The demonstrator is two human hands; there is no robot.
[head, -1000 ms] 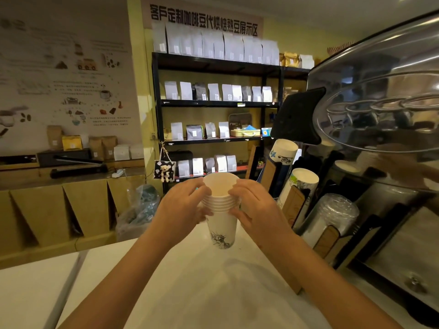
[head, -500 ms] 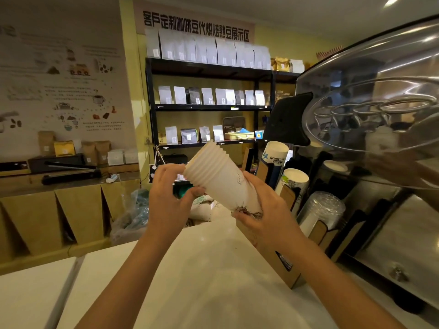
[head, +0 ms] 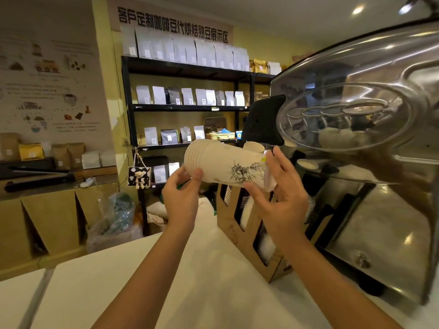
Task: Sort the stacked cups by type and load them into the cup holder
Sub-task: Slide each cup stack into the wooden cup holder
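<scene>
Cups, stacked, lie sideways at 12 o'clock above the cup holder, rims leftward; left hand pinches the rims, right hand cradles the hidden base, fingers loosely curled around it.

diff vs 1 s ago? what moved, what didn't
The cup stack, upright a second ago, now lies almost level, rims to the left, lifted above the cardboard cup holder. The left hand holds the rim end; the right hand has slid to the base end. Both hands kept hold throughout. The holder and shelves are unchanged.
</scene>
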